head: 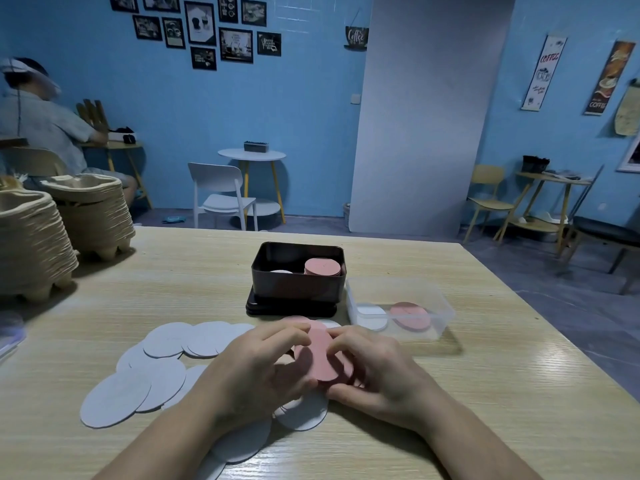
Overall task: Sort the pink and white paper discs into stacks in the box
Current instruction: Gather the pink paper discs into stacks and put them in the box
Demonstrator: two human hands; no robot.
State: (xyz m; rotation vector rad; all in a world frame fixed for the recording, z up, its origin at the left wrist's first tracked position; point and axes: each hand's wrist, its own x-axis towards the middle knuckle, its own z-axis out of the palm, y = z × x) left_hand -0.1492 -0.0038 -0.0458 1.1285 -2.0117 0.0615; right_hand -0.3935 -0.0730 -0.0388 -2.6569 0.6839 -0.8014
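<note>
A small stack of pink paper discs sits between both hands, lifted slightly above the wooden table and tilted so its flat face shows. The left hand cups the stack's left edge with curled fingers; the right hand closes on the right edge, thumb underneath and fingertips on top. Both hands grasp the same stack, squaring it up.

Directly beyond the grip stands a dark metal box, resting on what looks like its own lid. Inside it a pink stack rises at the right, and a lower white stack lies at the left. To the right of the grip, a clear plastic container holds one white and one pink pile. To the left of the grip and under the wrists, loose white discs fan across the table, overlapping each other.

To do this step well, I judge the hands should tap the pink edges even before moving, since thin paper slides easily. Light, even pressure on both sides should keep the discs from bowing. The stack then likely belongs on the pink pile at the box's right side, lowered flat so nothing spills onto the white pile. The white discs are not yet gathered.
</note>
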